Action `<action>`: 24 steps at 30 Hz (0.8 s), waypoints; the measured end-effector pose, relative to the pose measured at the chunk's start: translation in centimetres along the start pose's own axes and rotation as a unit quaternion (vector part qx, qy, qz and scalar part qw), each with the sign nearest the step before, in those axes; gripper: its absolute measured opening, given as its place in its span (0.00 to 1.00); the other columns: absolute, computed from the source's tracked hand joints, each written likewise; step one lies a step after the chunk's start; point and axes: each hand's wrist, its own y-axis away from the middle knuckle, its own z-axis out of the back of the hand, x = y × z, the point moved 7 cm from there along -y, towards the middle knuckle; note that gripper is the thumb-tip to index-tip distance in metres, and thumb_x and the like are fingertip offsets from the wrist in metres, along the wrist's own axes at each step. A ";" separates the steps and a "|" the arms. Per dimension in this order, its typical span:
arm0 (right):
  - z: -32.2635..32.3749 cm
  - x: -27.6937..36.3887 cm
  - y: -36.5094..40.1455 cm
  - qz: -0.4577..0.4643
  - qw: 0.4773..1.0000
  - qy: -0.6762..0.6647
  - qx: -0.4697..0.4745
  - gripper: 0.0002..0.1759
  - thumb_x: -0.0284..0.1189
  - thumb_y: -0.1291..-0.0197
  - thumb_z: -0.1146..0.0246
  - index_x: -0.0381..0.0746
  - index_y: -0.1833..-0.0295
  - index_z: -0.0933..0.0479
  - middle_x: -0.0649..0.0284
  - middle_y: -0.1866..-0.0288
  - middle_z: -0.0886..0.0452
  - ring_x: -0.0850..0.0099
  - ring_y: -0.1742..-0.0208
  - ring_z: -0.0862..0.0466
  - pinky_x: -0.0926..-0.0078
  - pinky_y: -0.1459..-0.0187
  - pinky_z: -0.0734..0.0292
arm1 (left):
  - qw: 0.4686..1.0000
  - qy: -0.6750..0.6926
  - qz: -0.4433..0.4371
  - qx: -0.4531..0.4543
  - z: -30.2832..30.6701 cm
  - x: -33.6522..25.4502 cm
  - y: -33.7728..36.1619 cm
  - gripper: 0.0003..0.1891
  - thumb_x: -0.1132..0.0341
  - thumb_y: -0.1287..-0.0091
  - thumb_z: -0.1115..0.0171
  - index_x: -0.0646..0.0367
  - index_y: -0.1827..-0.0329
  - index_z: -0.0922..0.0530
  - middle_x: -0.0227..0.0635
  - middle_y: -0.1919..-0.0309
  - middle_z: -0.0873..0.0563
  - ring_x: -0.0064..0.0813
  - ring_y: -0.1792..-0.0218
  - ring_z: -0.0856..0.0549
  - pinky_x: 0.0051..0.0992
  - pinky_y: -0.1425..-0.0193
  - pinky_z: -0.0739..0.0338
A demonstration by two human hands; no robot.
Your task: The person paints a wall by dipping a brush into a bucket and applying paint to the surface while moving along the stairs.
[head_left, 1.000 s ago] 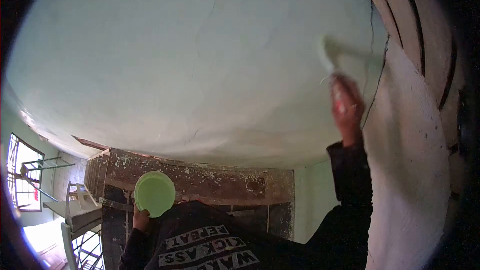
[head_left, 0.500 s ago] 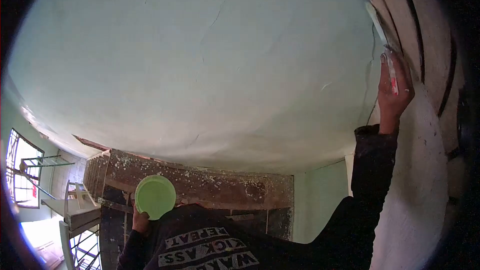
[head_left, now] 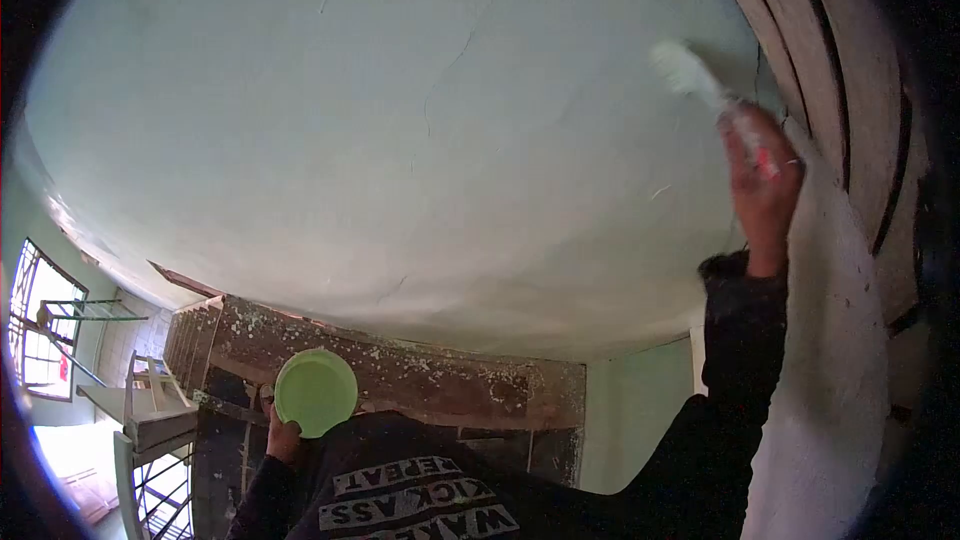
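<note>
on ceiling [head_left: 400,140], brush [head_left: 690,70] further left

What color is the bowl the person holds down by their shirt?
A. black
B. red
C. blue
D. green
D: the bowl gripped from below by the left hand is light green, while the right hand holds a brush up at the ceiling.
</note>
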 end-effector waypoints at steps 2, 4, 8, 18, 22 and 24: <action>2.0 0.9 -1.8 0.023 0.996 0.054 -0.070 0.12 0.26 0.42 0.35 0.39 0.52 0.20 0.56 0.55 0.17 0.66 0.53 0.17 0.70 0.52 0.23 | 1.000 -0.010 0.026 -0.002 0.2 0.9 0.0 0.28 0.82 0.49 0.54 0.62 0.40 0.37 0.38 0.51 0.24 0.33 0.51 0.24 0.26 0.45 0.29; 2.3 1.4 -2.1 0.065 0.990 0.074 -0.101 0.13 0.27 0.42 0.35 0.39 0.51 0.21 0.56 0.54 0.17 0.64 0.53 0.17 0.69 0.51 0.23 | 1.000 -0.015 0.023 -0.015 0.3 0.1 0.1 0.29 0.82 0.49 0.54 0.62 0.40 0.37 0.38 0.51 0.25 0.32 0.51 0.24 0.26 0.46 0.29; -2.0 2.7 0.4 0.057 0.992 0.103 -0.052 0.18 0.21 0.45 0.39 0.38 0.47 0.24 0.54 0.50 0.21 0.57 0.50 0.19 0.65 0.50 0.23 | 0.998 -0.032 -0.046 0.024 0.5 0.6 0.3 0.30 0.83 0.51 0.55 0.61 0.39 0.37 0.38 0.51 0.25 0.32 0.51 0.24 0.26 0.47 0.29; -3.8 6.6 -0.1 0.013 0.992 -0.121 0.021 0.09 0.22 0.46 0.34 0.37 0.58 0.21 0.56 0.59 0.17 0.61 0.58 0.16 0.70 0.55 0.22 | 1.000 0.010 0.026 -0.008 0.4 -1.2 0.7 0.34 0.83 0.51 0.56 0.58 0.35 0.40 0.34 0.53 0.26 0.28 0.55 0.25 0.22 0.52 0.30; 1.0 5.8 -4.7 0.090 0.990 0.029 -0.106 0.11 0.23 0.45 0.34 0.38 0.55 0.20 0.56 0.58 0.17 0.63 0.57 0.16 0.68 0.54 0.22 | 0.998 0.065 0.006 -0.015 0.5 0.7 -0.3 0.34 0.82 0.51 0.56 0.58 0.35 0.40 0.34 0.53 0.26 0.26 0.57 0.26 0.21 0.56 0.30; 1.7 7.5 -5.5 0.135 0.976 0.096 -0.139 0.13 0.23 0.44 0.36 0.38 0.52 0.21 0.55 0.56 0.18 0.62 0.56 0.17 0.67 0.53 0.22 | 0.996 -0.017 -0.087 -0.007 0.3 -0.8 0.0 0.34 0.82 0.51 0.56 0.58 0.35 0.40 0.35 0.53 0.26 0.27 0.58 0.26 0.21 0.56 0.30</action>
